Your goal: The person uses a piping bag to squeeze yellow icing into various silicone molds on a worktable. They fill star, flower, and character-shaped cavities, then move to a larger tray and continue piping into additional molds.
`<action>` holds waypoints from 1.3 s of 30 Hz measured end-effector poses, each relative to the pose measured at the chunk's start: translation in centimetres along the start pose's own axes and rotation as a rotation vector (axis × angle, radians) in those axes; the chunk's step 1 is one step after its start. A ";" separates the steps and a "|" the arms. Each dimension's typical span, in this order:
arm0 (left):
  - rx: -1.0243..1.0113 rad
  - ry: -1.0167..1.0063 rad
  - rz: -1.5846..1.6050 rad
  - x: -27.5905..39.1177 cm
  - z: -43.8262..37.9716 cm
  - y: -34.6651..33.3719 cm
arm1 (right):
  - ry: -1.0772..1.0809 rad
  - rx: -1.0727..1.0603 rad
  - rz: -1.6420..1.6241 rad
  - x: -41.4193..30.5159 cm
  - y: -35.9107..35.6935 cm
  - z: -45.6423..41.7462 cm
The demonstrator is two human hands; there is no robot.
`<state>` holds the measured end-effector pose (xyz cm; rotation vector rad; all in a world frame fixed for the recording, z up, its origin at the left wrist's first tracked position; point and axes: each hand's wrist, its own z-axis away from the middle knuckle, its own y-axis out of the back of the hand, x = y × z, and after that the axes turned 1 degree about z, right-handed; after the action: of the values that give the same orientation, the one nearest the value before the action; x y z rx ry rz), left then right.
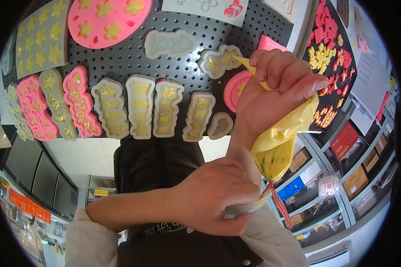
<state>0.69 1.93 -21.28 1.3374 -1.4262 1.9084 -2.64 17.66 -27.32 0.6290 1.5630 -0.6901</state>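
Note:
My right hand (277, 76) is closed around a yellow-filled piping bag (275, 147) near its narrow end. The bag's tip touches or hovers just over a grey cloud-edged silicone mould (220, 61) with yellow filling in its cavities. From the hand the full part of the bag hangs beside my right forearm, tied with a red checked ribbon (280, 207). My left hand (217, 197) grips the twisted tail below the tie. Close to my right wrist lie a round pink mould (237, 90) and a small grey mould (220, 125). A grey mould without yellow (170, 43) lies further left.
Several grey and pink moulds (140, 106) with yellow filling line the near edge of the perforated black table (127, 66). Larger star moulds (109, 21) lie at the far left. Red and yellow shaped pieces (322, 58) cover a dark surface at right, above shelves with boxes (356, 180).

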 end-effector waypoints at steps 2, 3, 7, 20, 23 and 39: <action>0.003 0.000 0.001 0.0 0.0 0.0 | 0.010 -0.010 -0.010 0.2 0.2 -0.1; 0.007 -0.001 0.001 0.0 0.1 0.0 | 0.011 -0.001 -0.011 0.2 0.1 0.0; 0.013 -0.009 0.005 -0.1 0.1 0.0 | -0.005 0.005 -0.007 0.0 0.0 0.1; 0.010 -0.018 0.001 -0.2 0.3 -0.2 | -0.018 0.024 0.034 -0.3 0.2 0.6; 0.014 -0.020 0.000 -0.2 0.2 -0.3 | -0.003 0.014 0.030 -0.2 0.3 0.6; 0.080 -0.071 -0.028 0.4 0.6 -0.1 | -0.590 -0.101 -1.196 -0.8 -1.8 0.7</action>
<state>0.85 1.37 -20.87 1.4677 -1.3701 1.9368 -3.42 16.00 -26.40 -0.6543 1.2723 -1.4855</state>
